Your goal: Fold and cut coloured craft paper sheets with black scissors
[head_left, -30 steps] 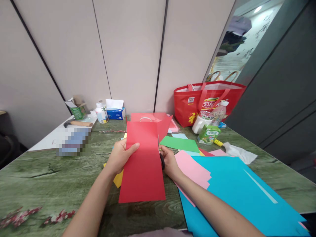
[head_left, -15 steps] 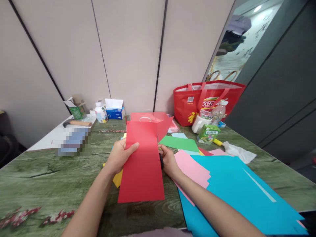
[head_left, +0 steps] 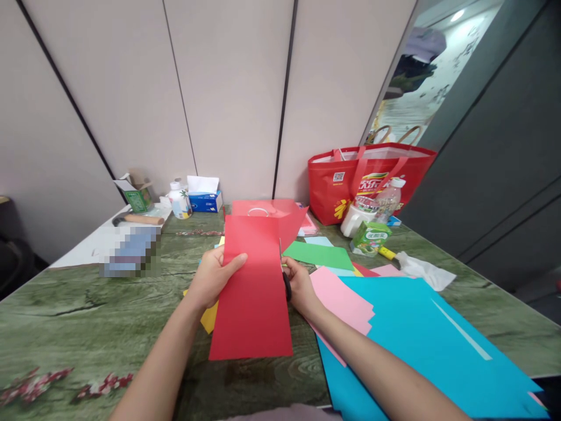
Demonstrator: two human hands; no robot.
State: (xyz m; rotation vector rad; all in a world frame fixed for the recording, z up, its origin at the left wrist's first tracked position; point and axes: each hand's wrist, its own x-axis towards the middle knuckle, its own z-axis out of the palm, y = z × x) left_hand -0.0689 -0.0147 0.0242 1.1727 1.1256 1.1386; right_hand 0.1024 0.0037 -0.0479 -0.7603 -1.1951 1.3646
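A tall sheet of red paper point(head_left: 254, 304) stands tilted in front of me, held up off the table. My left hand point(head_left: 214, 275) grips its left edge, thumb on the near face and fingers behind. At the right edge, my right hand point(head_left: 300, 283) is closed on black-handled scissors point(head_left: 287, 286), whose metal blades show only as a thin sliver along the paper. Most of the scissors is hidden by the hand and the sheet. Behind the sheet lies more red paper point(head_left: 291, 213). Green paper point(head_left: 319, 255) and pink sheets point(head_left: 339, 298) lie beyond and beside my right hand.
Large blue sheets point(head_left: 394, 327) cover the right of the table point(head_left: 56, 327). At the back right stand a red bag point(head_left: 324, 190), a white mug point(head_left: 355, 221), a bottle point(head_left: 389, 202) and a green carton point(head_left: 370, 238). A hammer point(head_left: 140, 219) and tissue box point(head_left: 205, 202) are back left.
Hardly anything differs. The scissors' handle at my right hand has shifted very slightly; the red sheet and my left hand stay in place.
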